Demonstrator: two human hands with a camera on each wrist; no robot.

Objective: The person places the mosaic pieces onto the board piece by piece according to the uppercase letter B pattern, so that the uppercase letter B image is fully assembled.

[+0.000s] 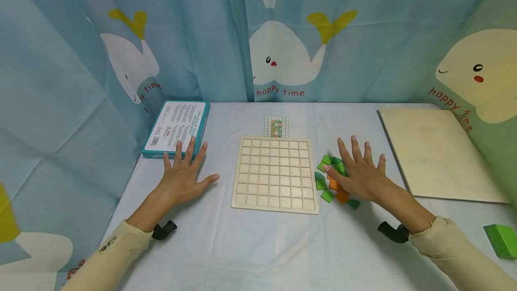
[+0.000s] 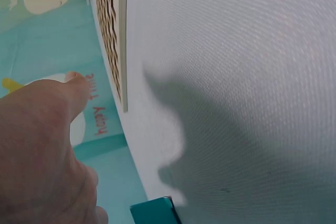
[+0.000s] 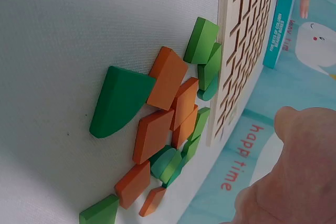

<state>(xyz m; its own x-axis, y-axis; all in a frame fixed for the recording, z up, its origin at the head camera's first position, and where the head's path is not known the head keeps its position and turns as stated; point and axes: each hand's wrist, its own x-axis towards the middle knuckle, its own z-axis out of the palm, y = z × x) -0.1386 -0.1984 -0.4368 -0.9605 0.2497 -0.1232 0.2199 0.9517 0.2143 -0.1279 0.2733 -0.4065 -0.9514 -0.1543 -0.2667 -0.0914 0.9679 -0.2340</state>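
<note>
A square wooden grid board (image 1: 275,175) lies flat mid-table, its cells bare. Just beyond its far edge is a small pattern card (image 1: 276,127) printed with green and orange cells. To the board's right lies a loose group of green tiles (image 1: 327,196) and orange tiles (image 1: 342,197); some are square, others have a curved edge. Over this group my right hand (image 1: 361,176) hovers with fingers spread, hiding part of it and holding nothing. My left hand (image 1: 181,178), also spread and holding nothing, hovers left of the board, its fingertips overlapping the near edge of the teal box in the head view.
The teal box (image 1: 177,125) lies at the back left. On the right is a flat cream panel (image 1: 440,152), with a green block (image 1: 501,240) near the table's right edge. A blue curtain (image 1: 218,35) with whale prints hangs behind and beside the white table.
</note>
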